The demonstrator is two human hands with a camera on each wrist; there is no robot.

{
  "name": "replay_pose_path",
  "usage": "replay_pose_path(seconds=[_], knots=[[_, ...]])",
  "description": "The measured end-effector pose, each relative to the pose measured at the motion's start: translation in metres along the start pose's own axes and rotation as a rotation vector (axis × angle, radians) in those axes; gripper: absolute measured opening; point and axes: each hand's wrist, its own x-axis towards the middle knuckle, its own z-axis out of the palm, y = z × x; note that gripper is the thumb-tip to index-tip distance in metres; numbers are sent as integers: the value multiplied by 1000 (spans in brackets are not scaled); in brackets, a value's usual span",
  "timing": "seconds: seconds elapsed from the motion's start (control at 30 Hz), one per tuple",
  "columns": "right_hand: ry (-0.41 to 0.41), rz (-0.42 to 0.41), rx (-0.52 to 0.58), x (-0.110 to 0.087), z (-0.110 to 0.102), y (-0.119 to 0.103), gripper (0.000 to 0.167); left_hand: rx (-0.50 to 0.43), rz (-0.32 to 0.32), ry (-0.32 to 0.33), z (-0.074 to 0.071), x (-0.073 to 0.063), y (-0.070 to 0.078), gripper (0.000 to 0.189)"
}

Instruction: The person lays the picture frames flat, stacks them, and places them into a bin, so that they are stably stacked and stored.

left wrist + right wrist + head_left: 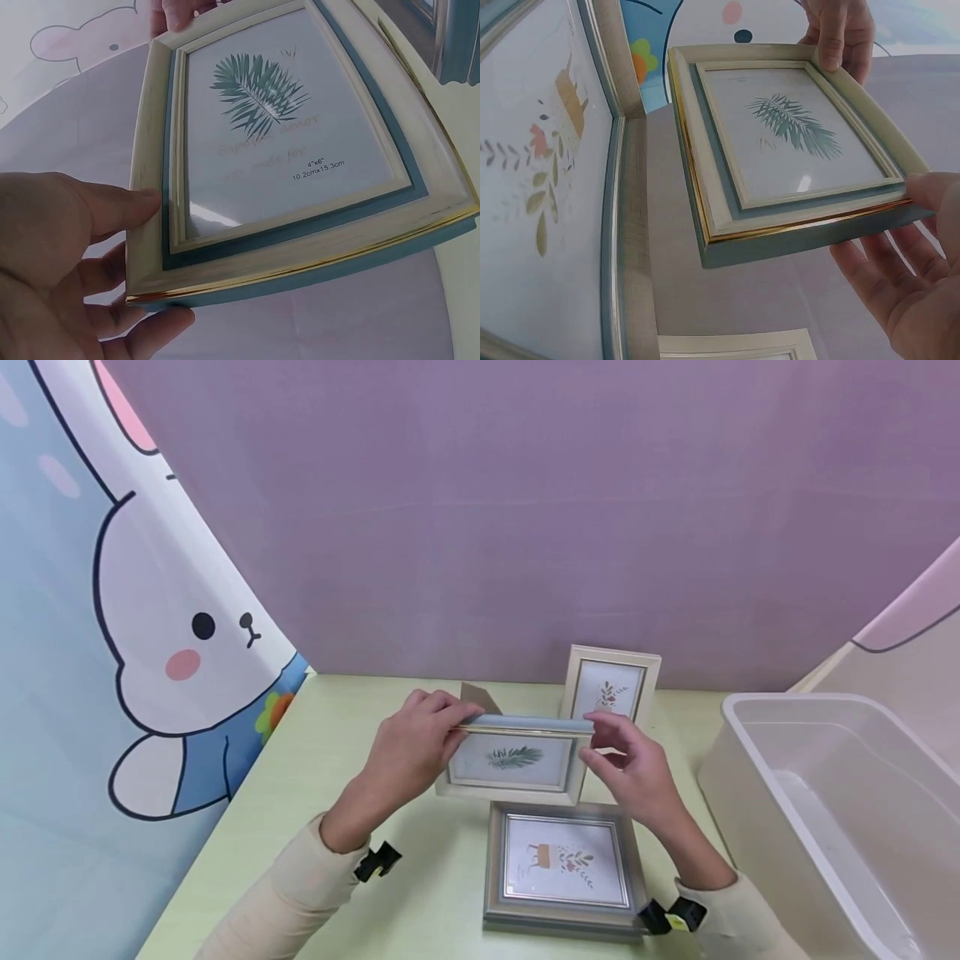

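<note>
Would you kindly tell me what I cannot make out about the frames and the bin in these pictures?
- Held frame: most of its back, which faces away in all views.
- Faint lettering below the leaf: too pale in the left wrist view to read for certain.
- Standing frame: lower part, hidden in the head view by the held frame and right hand.
- Bin: cut off by the head view's right and bottom edges.

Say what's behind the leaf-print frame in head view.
Behind the leaf-print frame: a cream frame, lower part mostly covered, and a brown flap, its lower end hidden.
</note>
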Motion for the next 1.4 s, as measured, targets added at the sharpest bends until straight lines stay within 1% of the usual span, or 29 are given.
replay_pose_path(seconds=[0.17, 0.27, 0.33, 0.5, 0.6, 0.83, 0.9, 1.0, 1.13, 1.23, 1.4], knots=[[-30, 26, 13, 0, 0, 0, 47, -3, -3, 1, -1, -2, -2, 28], [-36, 31, -4, 0, 1, -1, 45, -12, -5, 2, -1, -3, -3, 28], [-17, 11, -26, 0, 2, 0, 43, -24, -4, 5, 0, -4, -4, 28], [57, -74, -71, 1, 3, 0, 44, -69, 7, 9, 0, -3, -5, 28], [79, -93, -68, 2, 3, -1, 44, -87, 3, 12, 1, -2, -6, 28], [99, -86, -72, 2, 3, -4, 43, -114, -28, 14, -1, -1, -8, 28], [100, -87, -74, 2, 2, -4, 44, -135, -36, 14, -1, -2, -9, 28], [104, -86, -77, -1, 2, -6, 44, -190, -47, 9, -3, -5, -11, 29], [105, -80, -75, -4, 2, -8, 44, -254, -68, -11, -5, -9, -16, 30], [106, -75, -74, -6, 3, -9, 43, -276, -83, -23, -7, -11, -19, 31], [123, -64, -62, -10, 4, -11, 43, -308, -89, -35, -9, -16, -25, 32]])
